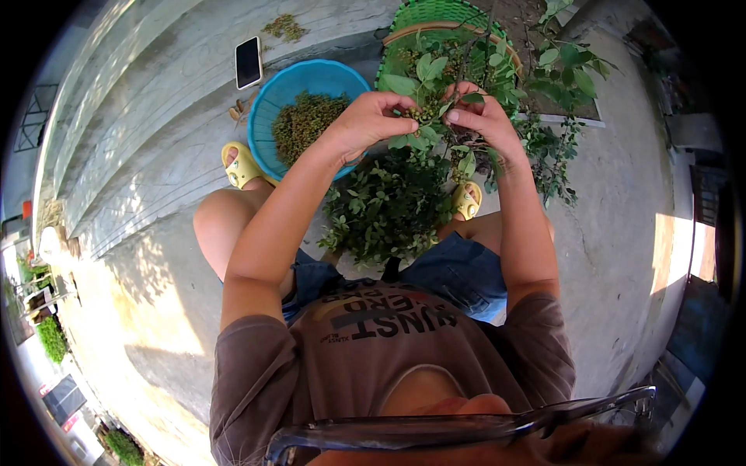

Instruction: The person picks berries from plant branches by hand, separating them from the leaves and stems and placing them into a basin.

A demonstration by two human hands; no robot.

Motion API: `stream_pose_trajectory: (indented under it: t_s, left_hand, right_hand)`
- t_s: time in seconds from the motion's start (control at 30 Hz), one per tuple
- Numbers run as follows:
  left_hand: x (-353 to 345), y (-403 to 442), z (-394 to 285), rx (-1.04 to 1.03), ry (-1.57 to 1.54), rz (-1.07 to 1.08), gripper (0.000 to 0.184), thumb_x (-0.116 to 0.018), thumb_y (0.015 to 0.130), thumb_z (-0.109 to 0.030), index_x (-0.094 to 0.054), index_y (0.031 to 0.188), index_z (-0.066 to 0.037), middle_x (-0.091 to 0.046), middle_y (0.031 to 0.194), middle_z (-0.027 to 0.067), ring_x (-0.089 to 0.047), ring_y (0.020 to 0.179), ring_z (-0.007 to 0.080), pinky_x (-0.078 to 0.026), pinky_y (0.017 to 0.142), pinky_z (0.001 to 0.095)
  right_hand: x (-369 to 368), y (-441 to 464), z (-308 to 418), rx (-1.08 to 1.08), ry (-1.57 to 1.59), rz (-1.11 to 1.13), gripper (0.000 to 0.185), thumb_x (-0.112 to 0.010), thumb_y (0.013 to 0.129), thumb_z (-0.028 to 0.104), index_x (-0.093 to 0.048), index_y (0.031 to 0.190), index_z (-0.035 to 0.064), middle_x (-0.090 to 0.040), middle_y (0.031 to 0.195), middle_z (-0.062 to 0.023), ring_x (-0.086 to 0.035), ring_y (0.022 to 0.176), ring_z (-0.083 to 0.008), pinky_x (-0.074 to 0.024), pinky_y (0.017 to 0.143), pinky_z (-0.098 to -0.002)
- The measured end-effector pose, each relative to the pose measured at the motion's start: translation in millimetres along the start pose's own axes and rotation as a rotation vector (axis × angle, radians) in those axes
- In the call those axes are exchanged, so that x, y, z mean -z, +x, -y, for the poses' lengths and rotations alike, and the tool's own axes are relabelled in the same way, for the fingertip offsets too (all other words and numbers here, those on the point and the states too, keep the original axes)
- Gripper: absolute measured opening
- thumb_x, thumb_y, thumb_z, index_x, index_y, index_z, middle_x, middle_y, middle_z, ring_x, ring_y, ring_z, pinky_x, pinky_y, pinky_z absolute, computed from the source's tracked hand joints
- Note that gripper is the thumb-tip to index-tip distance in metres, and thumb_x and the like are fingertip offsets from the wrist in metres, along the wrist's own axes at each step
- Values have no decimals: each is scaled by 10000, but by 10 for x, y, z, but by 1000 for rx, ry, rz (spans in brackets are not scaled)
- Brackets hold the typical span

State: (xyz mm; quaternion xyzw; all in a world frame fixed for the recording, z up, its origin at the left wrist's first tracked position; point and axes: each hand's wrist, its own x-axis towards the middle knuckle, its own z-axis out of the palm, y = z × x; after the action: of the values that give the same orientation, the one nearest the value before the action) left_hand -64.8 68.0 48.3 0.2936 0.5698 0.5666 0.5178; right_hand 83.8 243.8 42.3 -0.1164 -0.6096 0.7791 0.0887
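In the head view, my left hand [369,124] is closed, its thumb and fingertips pinching a cluster of small green berries [424,116] among the leaves. Close by on the right, my right hand [488,123] is closed around the leafy branch [435,70], partly hidden by leaves. Below my hands, a heap of leafy cut branches [388,206] lies between my legs. A blue plastic basin [268,97], partly filled with small brownish-green berries [305,124], stands beside my left forearm.
A green woven basket [435,14] with leafy, berried branches stands beyond my hands. A phone [249,62] lies on the concrete steps [155,101] near a small pile of berry sprigs [286,28]. More leafy twigs [567,74] are at the right. Yellow sandals [245,166] are on my feet.
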Motion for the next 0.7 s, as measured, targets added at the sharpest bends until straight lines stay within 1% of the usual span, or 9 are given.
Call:
stream_pose_trajectory:
  t_s: [0.03,0.1,0.17,0.2,0.33,0.4,0.6,0.63,0.7]
  left_hand:
    - [-4,8,14,0,-1,1,376,-694,745,-99,-578,1067,57,-613,867,58,-554,740,99,-435,644,232]
    - [-17,12,25,-14,80,-43,239,-650,794,-76,-605,1023,-25,-633,875,28,-575,762,67,-432,668,215]
    - [-27,5,-22,17,111,-69,252,-659,789,-90,-604,1027,-28,-631,867,29,-565,752,69,-427,665,224]
    - [-40,-7,-57,47,143,-96,267,-668,784,-104,-603,1032,-30,-630,858,31,-556,743,72,-423,661,234]
    - [-60,-4,-73,73,123,-107,303,-683,775,-127,-596,1045,-21,-621,820,28,-530,722,73,-411,652,241]
    - [-62,4,2,-7,228,-114,310,-681,775,-126,-588,1040,5,-611,790,25,-518,708,71,-411,636,239]
    - [-30,42,97,-81,492,-142,306,-675,780,-120,-576,1025,35,-605,768,35,-538,684,67,-407,579,230]
    - [-34,31,70,-80,492,-142,306,-675,780,-120,-576,1025,35,-605,768,35,-538,684,67,-407,579,230]
    - [-51,0,-1,66,258,-71,254,-655,761,-76,-593,983,31,-598,839,86,-584,767,121,-431,612,237]
  right_hand:
    - [-30,0,6,5,-33,-31,316,-672,765,89,-508,1030,36,-554,890,6,-544,780,-90,-431,710,-225]
    - [-67,0,-25,13,-45,-33,310,-675,764,81,-518,1028,35,-545,885,14,-538,777,-82,-429,709,-217]
    - [-95,-5,-53,-36,-93,-154,308,-675,762,65,-538,1036,36,-537,881,18,-537,775,-77,-427,709,-210]
    - [-95,-4,-56,-36,-93,-154,308,-675,762,65,-538,1036,36,-537,881,18,-537,775,-77,-427,709,-210]
    - [-91,-9,-44,-14,-83,-144,327,-669,773,69,-552,1077,35,-541,852,20,-540,771,-79,-427,711,-214]
    - [-103,-17,-31,-3,-103,-147,336,-666,779,74,-552,1093,34,-542,839,19,-543,772,-82,-428,714,-218]
    - [-85,-11,-37,-35,-155,-133,338,-668,787,94,-560,1098,15,-573,840,0,-553,782,-91,-436,737,-241]
    - [-76,-8,-46,-27,-146,-131,326,-663,791,88,-559,1091,16,-580,853,-5,-554,784,-92,-437,738,-243]
    - [-65,-3,-60,-18,-138,-129,314,-659,794,83,-559,1084,16,-588,866,-10,-556,787,-94,-438,740,-245]
